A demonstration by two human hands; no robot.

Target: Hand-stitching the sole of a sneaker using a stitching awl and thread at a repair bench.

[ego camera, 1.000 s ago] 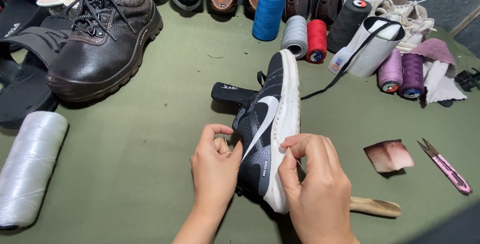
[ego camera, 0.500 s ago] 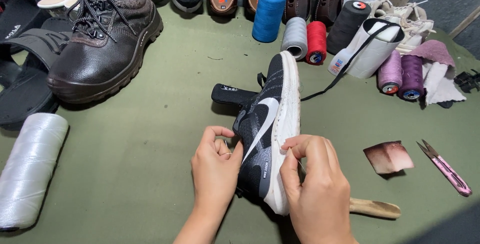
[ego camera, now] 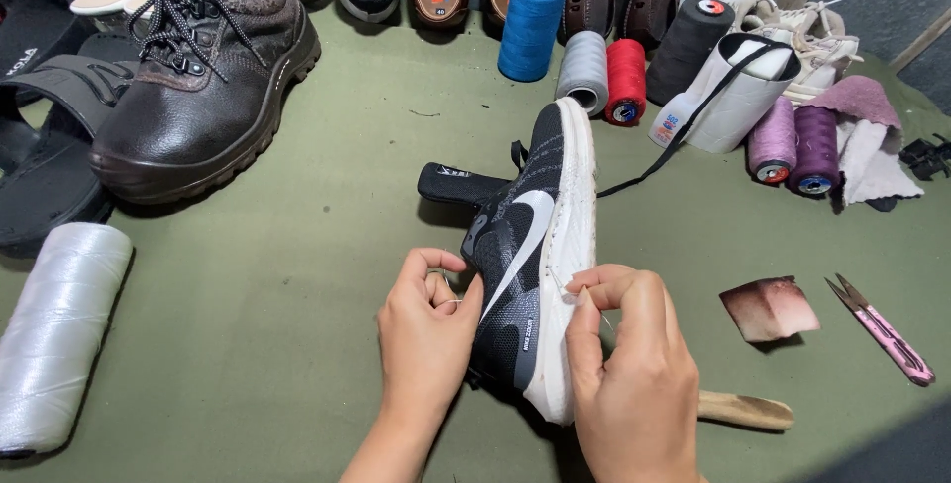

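Note:
A black knit sneaker with a white sole and white side mark lies on its side in the middle of the green mat. My left hand presses against its black upper near the toe, fingers curled. My right hand rests on the white sole edge, thumb and forefinger pinched on a thin needle or thread at the sole seam. A wooden handle sticks out from under my right hand.
A brown leather boot stands at the far left, with black sandals beside it. A white thread roll lies at left. Several thread spools and more shoes line the back. A leather scrap and pink snips lie right.
Both hands shifted only slightly on the sneaker. My right fingers have pinched tighter at the sole seam. The sneaker stays in place.

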